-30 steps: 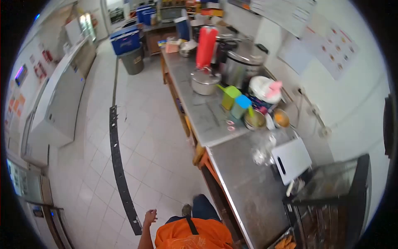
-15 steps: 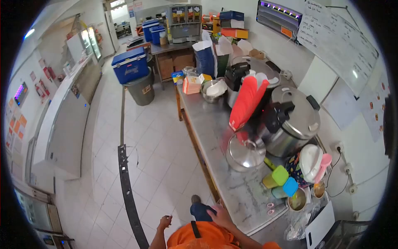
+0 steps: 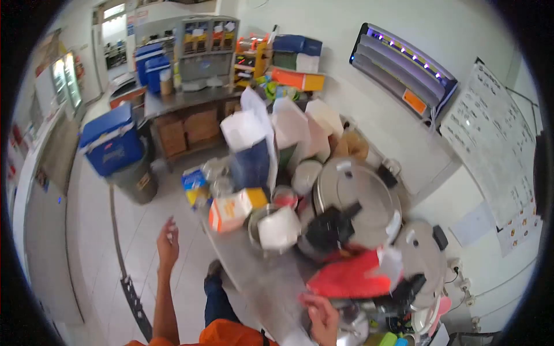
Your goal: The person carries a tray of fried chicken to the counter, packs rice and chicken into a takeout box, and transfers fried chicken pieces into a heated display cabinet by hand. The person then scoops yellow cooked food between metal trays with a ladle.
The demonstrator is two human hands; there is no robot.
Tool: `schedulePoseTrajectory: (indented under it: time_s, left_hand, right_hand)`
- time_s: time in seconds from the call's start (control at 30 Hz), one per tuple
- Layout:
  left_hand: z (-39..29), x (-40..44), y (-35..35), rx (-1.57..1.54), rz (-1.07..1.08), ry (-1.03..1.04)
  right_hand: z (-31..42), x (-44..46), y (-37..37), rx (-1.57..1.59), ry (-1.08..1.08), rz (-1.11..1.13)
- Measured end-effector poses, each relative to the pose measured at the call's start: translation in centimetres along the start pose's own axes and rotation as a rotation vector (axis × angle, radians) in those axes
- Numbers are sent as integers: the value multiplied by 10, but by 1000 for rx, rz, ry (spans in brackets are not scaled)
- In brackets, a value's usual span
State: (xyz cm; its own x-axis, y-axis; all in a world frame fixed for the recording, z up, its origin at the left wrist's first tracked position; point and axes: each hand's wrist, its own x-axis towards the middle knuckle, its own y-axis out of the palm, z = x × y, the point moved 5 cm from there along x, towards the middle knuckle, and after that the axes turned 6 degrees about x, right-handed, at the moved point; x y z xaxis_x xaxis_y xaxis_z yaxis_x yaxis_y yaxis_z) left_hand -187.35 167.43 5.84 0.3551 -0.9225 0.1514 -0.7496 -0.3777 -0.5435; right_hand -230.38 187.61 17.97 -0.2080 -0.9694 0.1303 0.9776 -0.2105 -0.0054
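Observation:
My left hand point(image 3: 168, 241) is raised over the floor left of the metal table point(image 3: 248, 271), its fingers apart and nothing in it. Over the table's near part, my right hand point(image 3: 320, 317) has its fingers partly spread, with no object visible in it. Just beyond it lies a red bag point(image 3: 352, 275), tilted against the big metal cookers point(image 3: 358, 199). A metal bowl with a white item point(image 3: 279, 229) stands farther along, beside an orange and white box point(image 3: 229, 212). Behind these rises a blue and white paper sack point(image 3: 251, 158).
A blue cooler point(image 3: 112, 141) sits on a grey bin point(image 3: 137, 181) at the left. At the back, a drink dispenser point(image 3: 206, 52) stands on a second metal table. A lit insect trap point(image 3: 404, 72) and a whiteboard point(image 3: 490, 144) hang on the right wall.
The view has moved forward along the table and turned right. My left hand has risen higher in view. My right hand, unseen at first, is now over the table near the red bag.

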Motion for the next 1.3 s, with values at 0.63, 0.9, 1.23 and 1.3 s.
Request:
schedulePoseTrajectory:
  time_s: [0.63, 0.9, 1.23, 1.3]
  left_hand:
    - [-216, 520, 402, -246, 1270, 642]
    - [-199, 514, 410, -481, 1383, 396]
    - [-196, 510, 400, -463, 1268, 481]
    - [-195, 508, 405, -489, 1276, 471]
  right_hand:
    - [-121, 704, 183, -344, 668, 165]
    - [-178, 727, 202, -22, 752, -115]
    - [-117, 699, 210, -990, 266, 130]
    - [-156, 716, 184, -563, 132, -158]
